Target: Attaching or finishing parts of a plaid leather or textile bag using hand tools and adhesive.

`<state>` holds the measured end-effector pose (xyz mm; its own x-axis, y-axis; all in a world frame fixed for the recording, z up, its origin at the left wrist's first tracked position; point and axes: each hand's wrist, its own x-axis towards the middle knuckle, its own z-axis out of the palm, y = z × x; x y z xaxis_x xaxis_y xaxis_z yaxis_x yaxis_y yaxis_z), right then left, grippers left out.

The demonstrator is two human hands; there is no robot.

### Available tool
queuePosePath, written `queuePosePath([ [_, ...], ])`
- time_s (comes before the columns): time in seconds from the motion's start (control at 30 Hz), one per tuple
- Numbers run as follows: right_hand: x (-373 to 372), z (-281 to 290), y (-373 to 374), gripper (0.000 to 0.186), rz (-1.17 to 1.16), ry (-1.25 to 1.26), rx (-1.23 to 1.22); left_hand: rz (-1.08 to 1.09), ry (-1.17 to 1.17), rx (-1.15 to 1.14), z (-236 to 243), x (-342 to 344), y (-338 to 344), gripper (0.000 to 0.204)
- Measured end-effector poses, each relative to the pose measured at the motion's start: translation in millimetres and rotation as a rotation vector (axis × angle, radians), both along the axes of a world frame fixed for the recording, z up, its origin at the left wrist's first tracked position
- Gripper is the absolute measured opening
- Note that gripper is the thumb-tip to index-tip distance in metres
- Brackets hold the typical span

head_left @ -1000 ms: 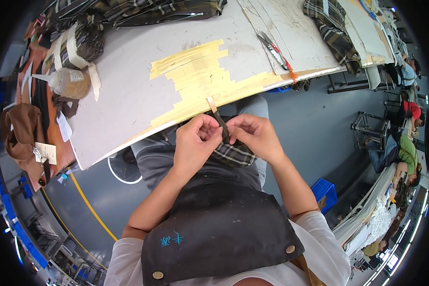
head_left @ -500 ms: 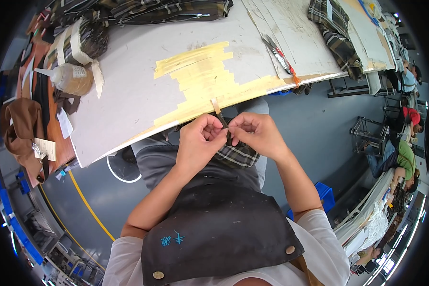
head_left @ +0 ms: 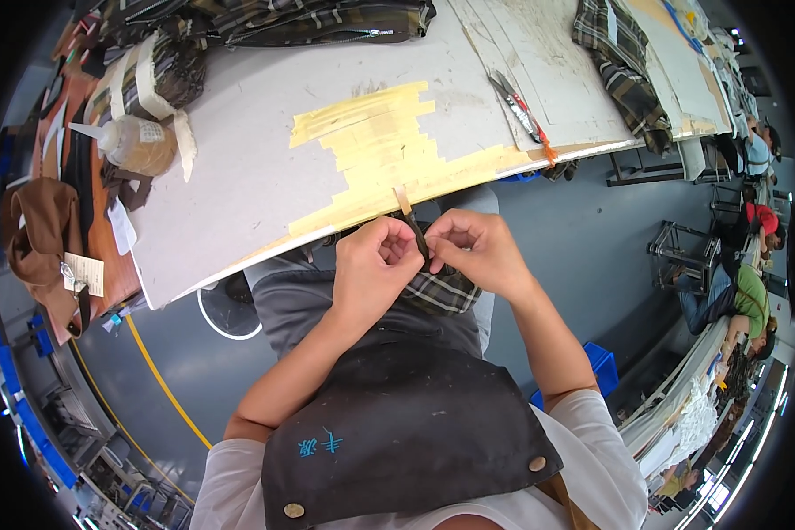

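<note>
Just off the near table edge, my left hand point(head_left: 369, 269) and my right hand point(head_left: 481, 252) pinch a narrow dark strip point(head_left: 413, 226) between thumbs and fingertips. The strip runs up between the hands toward a small tan tab point(head_left: 402, 198) at the taped edge. Below the fingers hangs a plaid fabric piece point(head_left: 449, 294) in dark and pale checks, over my lap. Whether the strip belongs to this fabric I cannot tell, since the fingers cover where they meet.
Yellow tape point(head_left: 371, 146) covers part of the grey tabletop point(head_left: 238, 177). Red-handled scissors point(head_left: 518, 108) lie at right, near folded plaid fabric point(head_left: 623, 71). A glue bottle point(head_left: 137, 144) stands at left beside a tied plaid bundle point(head_left: 172, 71). A blue bin point(head_left: 601, 364) sits on the floor.
Both hands stay at the same place, with only slight finger movement along the strip. More of the dark strip shows between them. The view has shifted a little.
</note>
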<state>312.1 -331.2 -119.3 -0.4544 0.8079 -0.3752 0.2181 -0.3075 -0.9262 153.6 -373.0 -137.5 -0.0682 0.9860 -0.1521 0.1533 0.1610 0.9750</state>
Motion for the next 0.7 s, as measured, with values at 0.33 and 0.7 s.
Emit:
queuePosePath([
  [0.33, -0.4, -5.0, -2.6, 0.003, -0.015, -0.002, 0.013, -0.011, 0.074, 0.060, 2.3, 1.6, 0.0, 0.007],
  [0.7, -10.9, 0.5, 0.2, 0.002, -0.040, -0.105, 0.190, 0.010, -0.042, 0.009, -5.6, 0.6, -2.7, 0.002],
])
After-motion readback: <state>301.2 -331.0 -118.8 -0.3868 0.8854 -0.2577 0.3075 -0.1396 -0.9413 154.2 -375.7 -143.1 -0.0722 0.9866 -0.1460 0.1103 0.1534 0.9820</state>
